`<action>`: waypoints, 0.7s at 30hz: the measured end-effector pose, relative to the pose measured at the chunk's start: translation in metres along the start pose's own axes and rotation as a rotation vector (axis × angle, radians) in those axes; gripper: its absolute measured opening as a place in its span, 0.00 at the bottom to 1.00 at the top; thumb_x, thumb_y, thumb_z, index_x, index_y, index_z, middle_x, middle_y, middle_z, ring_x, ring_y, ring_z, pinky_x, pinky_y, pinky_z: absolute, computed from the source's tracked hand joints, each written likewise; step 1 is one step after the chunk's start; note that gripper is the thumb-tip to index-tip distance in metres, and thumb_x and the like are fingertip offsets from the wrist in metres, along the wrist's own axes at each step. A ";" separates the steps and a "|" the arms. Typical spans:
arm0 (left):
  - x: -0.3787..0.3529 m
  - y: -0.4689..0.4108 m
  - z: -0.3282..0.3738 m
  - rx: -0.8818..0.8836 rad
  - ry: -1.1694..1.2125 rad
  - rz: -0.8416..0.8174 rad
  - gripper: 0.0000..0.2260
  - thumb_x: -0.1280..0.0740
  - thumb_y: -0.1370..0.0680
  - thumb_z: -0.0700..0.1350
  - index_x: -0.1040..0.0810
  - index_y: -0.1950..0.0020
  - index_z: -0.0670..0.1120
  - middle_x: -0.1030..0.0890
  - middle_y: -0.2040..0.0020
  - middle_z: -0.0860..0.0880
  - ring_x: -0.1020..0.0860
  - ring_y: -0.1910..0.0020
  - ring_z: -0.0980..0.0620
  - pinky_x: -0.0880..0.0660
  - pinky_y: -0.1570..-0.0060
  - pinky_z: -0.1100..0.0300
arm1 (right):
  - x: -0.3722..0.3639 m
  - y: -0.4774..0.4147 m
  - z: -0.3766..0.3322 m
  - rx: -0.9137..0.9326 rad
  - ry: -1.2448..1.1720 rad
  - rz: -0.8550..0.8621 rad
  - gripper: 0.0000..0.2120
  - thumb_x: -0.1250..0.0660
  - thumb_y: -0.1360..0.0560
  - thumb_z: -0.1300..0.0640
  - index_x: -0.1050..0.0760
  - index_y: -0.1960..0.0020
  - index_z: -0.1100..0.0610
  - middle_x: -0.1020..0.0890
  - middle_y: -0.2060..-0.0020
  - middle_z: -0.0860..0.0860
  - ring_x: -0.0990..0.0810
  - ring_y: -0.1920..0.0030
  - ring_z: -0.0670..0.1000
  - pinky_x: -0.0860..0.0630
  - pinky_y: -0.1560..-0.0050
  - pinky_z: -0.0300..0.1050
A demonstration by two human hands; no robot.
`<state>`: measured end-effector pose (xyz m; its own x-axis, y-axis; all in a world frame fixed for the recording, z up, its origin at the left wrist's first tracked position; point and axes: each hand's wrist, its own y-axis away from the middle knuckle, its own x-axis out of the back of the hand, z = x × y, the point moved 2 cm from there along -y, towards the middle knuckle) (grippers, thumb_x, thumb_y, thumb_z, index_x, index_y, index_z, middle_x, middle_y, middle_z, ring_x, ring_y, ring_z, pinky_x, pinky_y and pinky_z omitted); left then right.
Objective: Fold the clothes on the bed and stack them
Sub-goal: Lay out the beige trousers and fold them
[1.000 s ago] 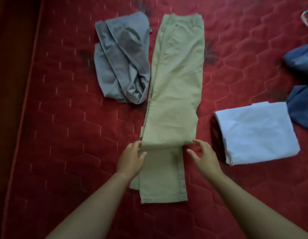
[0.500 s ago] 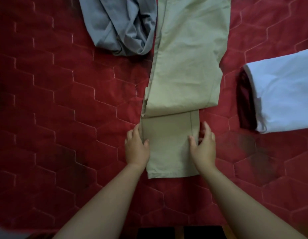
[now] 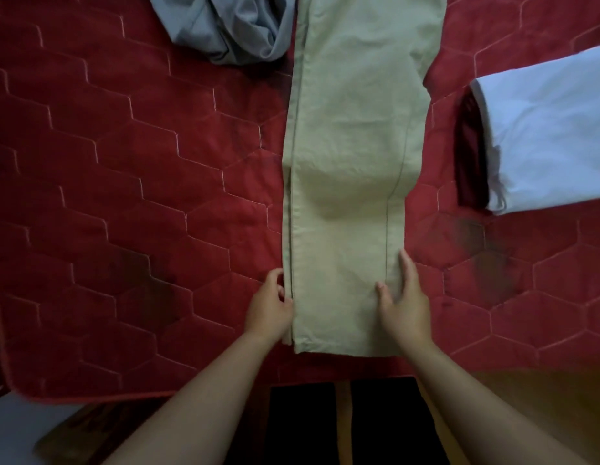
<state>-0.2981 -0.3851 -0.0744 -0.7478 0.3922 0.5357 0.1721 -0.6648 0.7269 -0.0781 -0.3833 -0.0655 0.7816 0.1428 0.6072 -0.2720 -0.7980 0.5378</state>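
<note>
A: The trousers (image 3: 352,129) in front of you, are they beige?
B: Yes, a pale khaki beige, plain, with one darker stitch line. The bed cover (image 3: 124,196) under them is deep red, with pale hexagon stitching and some dark patches.
A: And beside them?
B: At your left you have a plain grey garment (image 3: 231,28); at your right a white folded garment (image 3: 543,139) over a dark maroon cloth (image 3: 469,156).

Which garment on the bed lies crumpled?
The grey garment at the top: it lies bunched, while the khaki trousers lie flat and the white garment is folded neatly.
</note>
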 end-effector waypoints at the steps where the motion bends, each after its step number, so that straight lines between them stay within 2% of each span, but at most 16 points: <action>1: -0.001 0.004 -0.003 -0.005 -0.003 0.018 0.19 0.36 0.26 0.37 0.30 0.36 0.47 0.24 0.56 0.50 0.23 0.56 0.48 0.26 0.53 0.54 | 0.000 0.004 0.005 -0.012 0.014 -0.017 0.31 0.34 0.24 0.56 0.43 0.26 0.50 0.30 0.32 0.51 0.30 0.34 0.53 0.35 0.40 0.39; 3: 0.004 0.002 -0.002 -0.026 -0.022 0.099 0.19 0.36 0.26 0.40 0.31 0.34 0.45 0.26 0.46 0.46 0.23 0.49 0.46 0.26 0.47 0.52 | 0.002 -0.001 0.006 -0.007 0.034 -0.012 0.31 0.34 0.25 0.54 0.43 0.26 0.55 0.33 0.30 0.52 0.34 0.31 0.51 0.38 0.36 0.39; 5: 0.011 -0.010 0.007 -0.060 -0.013 0.157 0.20 0.35 0.25 0.42 0.31 0.33 0.45 0.28 0.41 0.45 0.24 0.46 0.46 0.27 0.45 0.52 | 0.004 -0.019 -0.003 0.020 0.047 0.045 0.30 0.34 0.25 0.53 0.41 0.27 0.57 0.34 0.32 0.54 0.34 0.32 0.51 0.39 0.38 0.38; 11: 0.031 -0.065 0.053 -0.123 0.015 0.235 0.20 0.34 0.24 0.44 0.31 0.33 0.44 0.29 0.37 0.43 0.27 0.41 0.45 0.31 0.39 0.52 | 0.007 -0.091 -0.045 0.091 0.022 0.159 0.30 0.34 0.25 0.54 0.42 0.27 0.58 0.35 0.30 0.54 0.36 0.31 0.50 0.41 0.36 0.36; 14: 0.035 -0.085 0.073 -0.167 0.047 0.274 0.21 0.34 0.24 0.44 0.32 0.32 0.44 0.30 0.35 0.43 0.28 0.39 0.46 0.33 0.37 0.58 | 0.008 -0.116 -0.060 0.073 -0.075 0.169 0.33 0.33 0.25 0.54 0.44 0.25 0.57 0.34 0.29 0.54 0.36 0.30 0.51 0.38 0.30 0.45; 17: 0.036 -0.098 0.088 -0.174 0.054 0.294 0.21 0.34 0.24 0.46 0.33 0.31 0.44 0.29 0.37 0.43 0.28 0.41 0.47 0.34 0.44 0.62 | 0.007 -0.129 -0.070 0.040 -0.152 0.162 0.29 0.36 0.24 0.53 0.42 0.27 0.58 0.30 0.32 0.54 0.32 0.32 0.52 0.34 0.33 0.48; 18: 0.035 -0.100 0.090 -0.150 0.061 0.295 0.21 0.34 0.24 0.46 0.32 0.32 0.44 0.27 0.39 0.44 0.27 0.43 0.48 0.33 0.46 0.61 | 0.007 -0.129 -0.071 0.040 -0.158 0.174 0.27 0.37 0.23 0.53 0.41 0.28 0.59 0.28 0.34 0.53 0.30 0.34 0.51 0.33 0.35 0.44; 19: 0.035 -0.100 0.090 -0.123 0.078 0.296 0.19 0.34 0.24 0.45 0.31 0.34 0.45 0.26 0.44 0.46 0.25 0.46 0.48 0.32 0.49 0.61 | 0.007 -0.127 -0.071 0.046 -0.164 0.195 0.25 0.37 0.23 0.53 0.39 0.29 0.59 0.26 0.36 0.51 0.28 0.37 0.49 0.32 0.39 0.36; 21: 0.035 -0.096 0.089 -0.094 0.146 0.291 0.13 0.34 0.24 0.43 0.30 0.40 0.45 0.25 0.52 0.49 0.24 0.51 0.49 0.30 0.53 0.59 | 0.008 -0.121 -0.069 0.049 -0.191 0.236 0.22 0.37 0.23 0.55 0.36 0.31 0.59 0.24 0.46 0.43 0.27 0.44 0.43 0.35 0.51 0.21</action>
<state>-0.2836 -0.2505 -0.0870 -0.7609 0.0867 0.6430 0.3370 -0.7940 0.5059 -0.0773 -0.2452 -0.0851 0.7927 -0.1592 0.5884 -0.4352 -0.8238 0.3634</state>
